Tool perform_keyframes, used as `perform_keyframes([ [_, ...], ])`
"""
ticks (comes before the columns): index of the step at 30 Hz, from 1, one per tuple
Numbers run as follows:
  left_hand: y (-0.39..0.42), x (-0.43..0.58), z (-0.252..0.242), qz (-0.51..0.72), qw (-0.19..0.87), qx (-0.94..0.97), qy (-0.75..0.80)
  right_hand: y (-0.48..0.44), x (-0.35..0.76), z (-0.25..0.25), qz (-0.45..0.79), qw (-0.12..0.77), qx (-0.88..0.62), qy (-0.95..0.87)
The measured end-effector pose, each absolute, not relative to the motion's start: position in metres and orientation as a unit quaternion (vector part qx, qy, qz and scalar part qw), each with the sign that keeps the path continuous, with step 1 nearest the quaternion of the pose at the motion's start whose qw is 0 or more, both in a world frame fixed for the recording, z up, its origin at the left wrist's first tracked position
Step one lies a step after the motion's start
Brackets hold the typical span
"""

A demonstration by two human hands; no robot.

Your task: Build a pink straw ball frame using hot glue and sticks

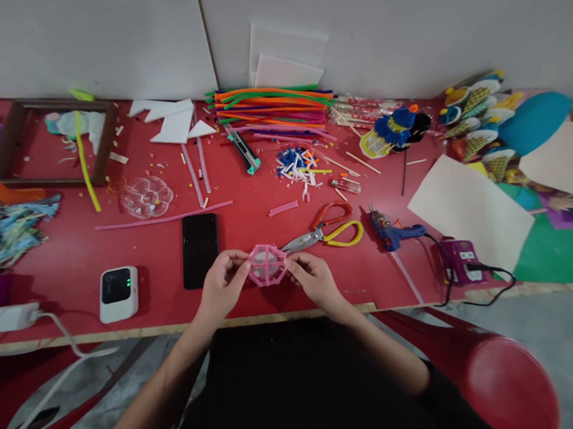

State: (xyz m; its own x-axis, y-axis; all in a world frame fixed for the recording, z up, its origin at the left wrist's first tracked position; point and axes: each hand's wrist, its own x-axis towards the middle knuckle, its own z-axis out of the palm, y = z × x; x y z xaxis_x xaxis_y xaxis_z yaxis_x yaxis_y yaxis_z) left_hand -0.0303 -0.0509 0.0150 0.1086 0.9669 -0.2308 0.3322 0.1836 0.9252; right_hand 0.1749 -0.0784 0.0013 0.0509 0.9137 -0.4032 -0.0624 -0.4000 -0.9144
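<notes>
At the left of the red worktop (248, 223), a brown wooden frame (105, 141) lies flat, pale cut-out pieces (70, 123) inside its border and a yellow strip (84, 168) crossing its near bar. To its right sits a clear flower-shaped tray (134, 196) with rounded compartments; a few small dark and white bits lie in it, too tiny to identify. Nearer are a white device with green lights (118, 294) and a black phone (200, 252).

The left hand (222, 276) pinches the left edge of a pink octagonal frame (267, 265), thumb and fingers closed on it; the right hand (314, 274) grips the opposite edge likewise. The frame is between them, above the worktop's near edge, a broad face turned up. It is roughly as long as wide, with no clear long axis; its bars cross, running near to far and left to right, over a whitish middle.

Scissors (321, 234) lie just beyond the right hand, blades pointing left. Farther right are a small clear bottle (347, 185), contents unclear, and a blue glue gun (389, 234).
</notes>
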Motion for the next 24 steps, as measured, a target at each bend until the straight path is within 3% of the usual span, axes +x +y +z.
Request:
perform_keyframes([
  [13, -0.020, -0.023, 0.040, 0.262, 0.377, 0.701, 0.546, -0.066, 0.187, 0.006, 0.587, 0.402, -0.578, -0.400],
  [24, 0.008, -0.005, 0.039, 0.152, 0.445, 0.753, 0.461, -0.055, 0.182, 0.003, 0.545, 0.422, -0.582, -0.431],
])
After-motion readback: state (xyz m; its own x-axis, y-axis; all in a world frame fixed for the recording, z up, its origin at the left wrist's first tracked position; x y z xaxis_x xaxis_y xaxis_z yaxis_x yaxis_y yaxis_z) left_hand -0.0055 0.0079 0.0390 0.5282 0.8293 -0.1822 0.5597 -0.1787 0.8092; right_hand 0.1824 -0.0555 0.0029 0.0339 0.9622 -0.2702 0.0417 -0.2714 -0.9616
